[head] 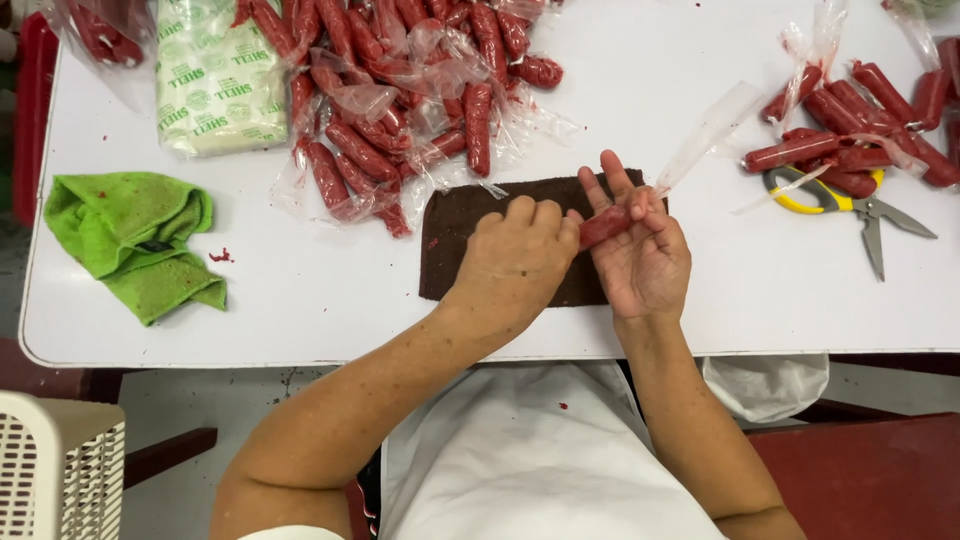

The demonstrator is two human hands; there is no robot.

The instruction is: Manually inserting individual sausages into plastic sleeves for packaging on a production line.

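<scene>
- At the far left I see a crumpled green cloth lying on the white table, with small red specks on it and a red crumb just beside it.
- Above the cloth lies a white packet of folded plastic bags with green print, at the table's far edge.
- Next to that packet is a big heap of red sausage-shaped sticks in clear plastic sleeves, spilling down toward the middle of the table.
- In the middle lies a dark brown rectangular felt mat, flat on the table, partly covered by my hands.
- My left hand is curled, knuckles up, over the mat; its fingertips pinch the near end of a single red stick in a clear sleeve.
- My right hand is palm up just beside the left; the red stick lies across its fingers and the thumb presses on it, while two fingers stretch out straight.
- The empty tail of the clear sleeve runs up and to the right from the stick, over the bare table.
- Farther right lies a smaller pile of filled red sticks, resting partly on yellow-handled scissors whose metal blades point to the lower right.
</scene>
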